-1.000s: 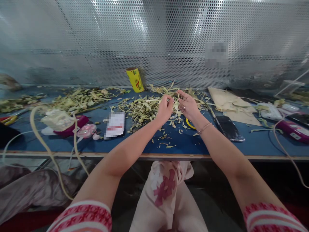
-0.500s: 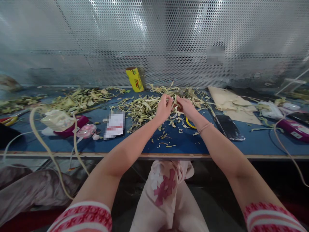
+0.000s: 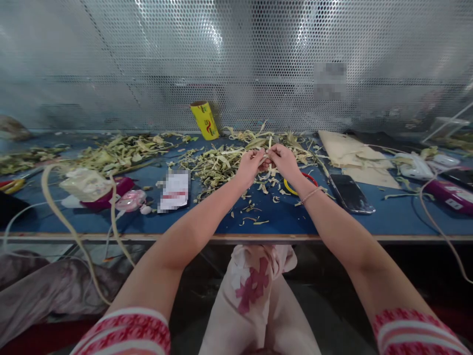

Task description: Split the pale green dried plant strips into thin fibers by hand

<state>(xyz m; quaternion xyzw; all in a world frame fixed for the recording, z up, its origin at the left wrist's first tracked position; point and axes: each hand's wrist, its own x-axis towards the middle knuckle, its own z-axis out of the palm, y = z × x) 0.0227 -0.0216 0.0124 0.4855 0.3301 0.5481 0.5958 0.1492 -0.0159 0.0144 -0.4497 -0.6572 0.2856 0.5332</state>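
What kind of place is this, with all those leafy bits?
Probably a workshop bench for hand craft. Pale plant strips lie heaped on a blue table before a perforated metal wall, and both hands pinch one strip.

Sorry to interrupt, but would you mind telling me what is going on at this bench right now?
A seated person has both hands together over a blue table. The left hand and right hand pinch a pale green strip between their fingertips, just above a loose heap of similar leaf strips. Small trimmings lie scattered towards the near edge. A yellow roll stands at the back, and a dark phone lies to the right of the hands.
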